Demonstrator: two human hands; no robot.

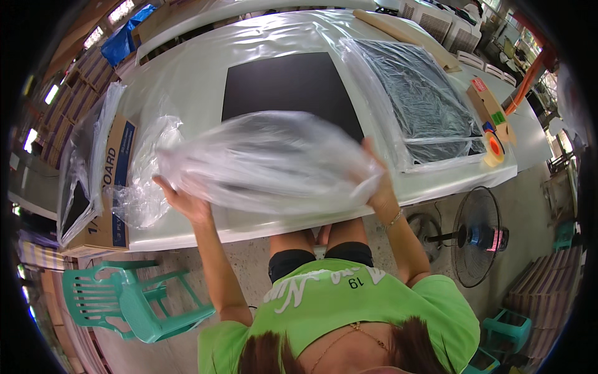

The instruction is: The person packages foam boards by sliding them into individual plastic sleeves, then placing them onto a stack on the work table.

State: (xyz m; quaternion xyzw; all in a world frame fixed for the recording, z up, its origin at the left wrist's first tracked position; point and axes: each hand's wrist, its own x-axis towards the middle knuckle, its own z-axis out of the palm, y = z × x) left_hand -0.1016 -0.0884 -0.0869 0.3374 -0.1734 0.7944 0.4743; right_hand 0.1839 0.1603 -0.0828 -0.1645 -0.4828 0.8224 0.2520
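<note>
Held a clear bag (pixel 268 162) above the table edge (pixel 187 75), over a black panel (pixel 286 84): left hand (pixel 184 202) and right hand (pixel 380 187) both closed on its ends.

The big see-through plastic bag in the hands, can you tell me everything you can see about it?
The clear plastic bag is thin, shiny and crinkled, and it looks blurred. It is puffed out wide and held level above the near edge of the white table. The left hand grips its left end from below and the right hand holds its right end. Through it you can faintly see the black panel lying on the table behind. Whether anything is inside cannot be told.
</note>
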